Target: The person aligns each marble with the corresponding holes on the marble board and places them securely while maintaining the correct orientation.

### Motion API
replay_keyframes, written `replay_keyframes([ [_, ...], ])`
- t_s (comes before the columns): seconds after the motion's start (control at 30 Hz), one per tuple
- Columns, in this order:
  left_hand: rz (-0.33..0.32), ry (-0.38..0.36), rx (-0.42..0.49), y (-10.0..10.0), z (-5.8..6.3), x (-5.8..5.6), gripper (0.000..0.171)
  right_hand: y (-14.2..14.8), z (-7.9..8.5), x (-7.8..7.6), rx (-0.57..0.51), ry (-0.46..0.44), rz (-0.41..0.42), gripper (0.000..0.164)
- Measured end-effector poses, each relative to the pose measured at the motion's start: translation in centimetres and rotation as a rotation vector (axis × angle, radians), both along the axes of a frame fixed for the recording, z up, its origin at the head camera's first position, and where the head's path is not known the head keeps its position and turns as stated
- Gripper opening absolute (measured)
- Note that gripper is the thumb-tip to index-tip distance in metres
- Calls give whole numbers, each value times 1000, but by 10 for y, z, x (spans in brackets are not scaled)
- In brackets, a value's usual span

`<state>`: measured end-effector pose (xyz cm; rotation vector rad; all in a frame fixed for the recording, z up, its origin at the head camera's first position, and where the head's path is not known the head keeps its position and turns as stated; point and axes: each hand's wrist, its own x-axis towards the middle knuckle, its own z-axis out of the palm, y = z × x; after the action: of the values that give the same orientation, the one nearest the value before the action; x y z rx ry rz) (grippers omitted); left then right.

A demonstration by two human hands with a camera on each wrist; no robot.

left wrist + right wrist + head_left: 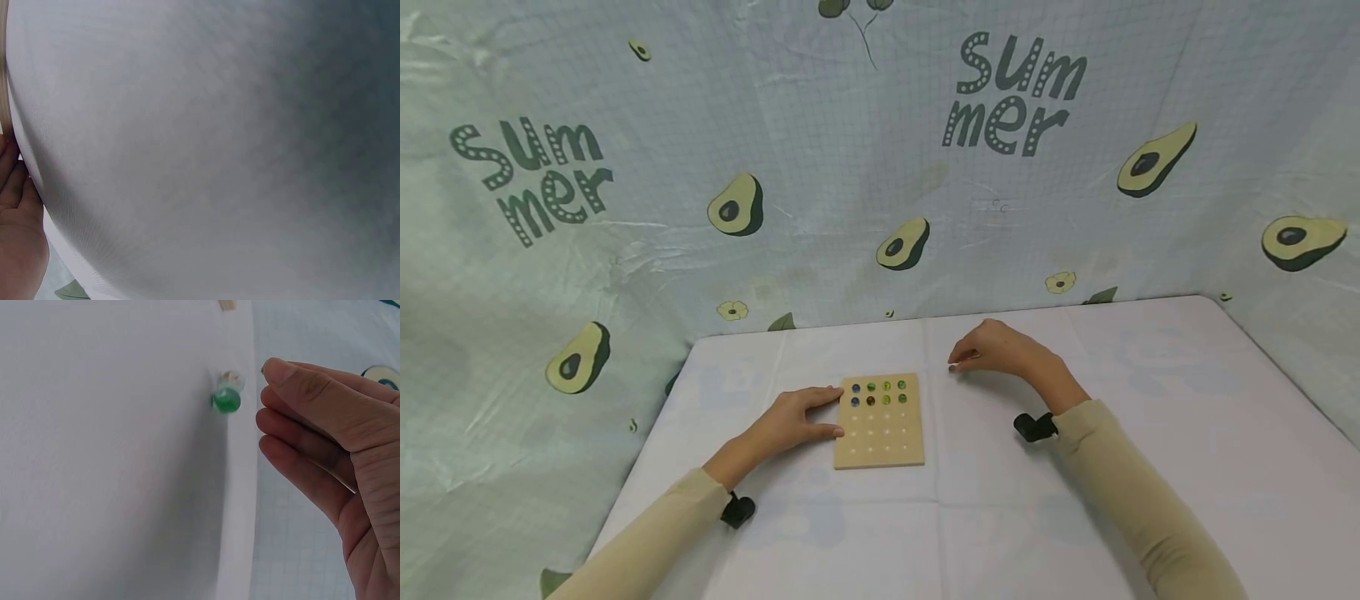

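Observation:
A square wooden board [878, 457] lies on the table, with rows of round hollows. Glass marbles [887, 386] in blue, green, yellow-green and reddish brown fill the two far rows. At the board's left edge rests my left hand [786, 423], thumb and forefinger spread along it. My right hand [996, 346] is beyond the board to the right, fingers bent loosely and thumb close to the forefinger. Just beside its fingertips in the right wrist view are a green marble [226, 400] and a clear one [232, 379] on the table, apart from the hand.
White cloth covers the table [880, 533]. Behind it hangs a pale curtain [820, 275] printed with avocados and lettering. A black wrist camera [1034, 427] sits at the right sleeve, another wrist camera [738, 510] at the left.

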<state>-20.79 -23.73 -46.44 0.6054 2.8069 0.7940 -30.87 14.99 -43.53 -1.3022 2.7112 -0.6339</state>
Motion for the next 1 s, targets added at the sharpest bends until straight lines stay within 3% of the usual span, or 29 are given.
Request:
replay_keyframes([
  [0.33, 1, 10, -5, 0, 0, 0, 77, 15, -9, -3, 32, -89, -53, 14],
  [0.67, -4, 2, 6, 0, 2, -2, 78, 14, -8, -3, 57, 34, 1, 14],
  [1.0, -2, 13, -8, 0, 1, 0, 77, 14, -13, -1, 54, -3, -47, 15],
])
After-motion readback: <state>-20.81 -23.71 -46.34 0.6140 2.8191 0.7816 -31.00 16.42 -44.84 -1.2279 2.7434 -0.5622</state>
